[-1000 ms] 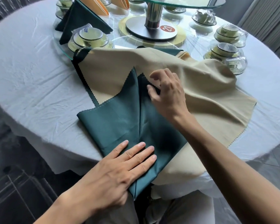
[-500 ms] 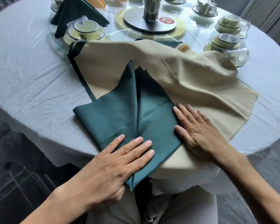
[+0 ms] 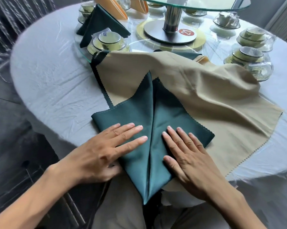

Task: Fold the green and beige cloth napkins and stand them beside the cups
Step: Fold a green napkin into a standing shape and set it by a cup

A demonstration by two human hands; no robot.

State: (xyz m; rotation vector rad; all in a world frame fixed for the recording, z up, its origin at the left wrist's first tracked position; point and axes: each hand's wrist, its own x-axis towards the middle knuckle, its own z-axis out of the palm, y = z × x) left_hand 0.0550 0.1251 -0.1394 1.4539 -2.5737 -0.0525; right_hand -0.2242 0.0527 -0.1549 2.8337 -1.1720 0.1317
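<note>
A green napkin [image 3: 149,113] lies folded into a kite shape, both flaps meeting at a centre crease, its point hanging over the table's near edge. Under it spreads a rumpled beige napkin [image 3: 197,90]. My left hand [image 3: 106,151] presses flat on the left flap with straight fingers. On the right flap my right hand [image 3: 187,154] lies flat too. A folded green napkin [image 3: 99,23] stands beside a wrapped cup set [image 3: 108,42] at the back left, with orange folded napkins [image 3: 113,9] behind it.
A round table with a white cloth [image 3: 53,83] carries a glass turntable on a steel post [image 3: 171,19] with a red number tag. More wrapped cup sets [image 3: 248,55] sit at the right. Dark floor lies to the left.
My right hand left the upper tip of the green napkin, came down along the right flap and now presses flat beside the centre crease. The left hand stayed pressing.
</note>
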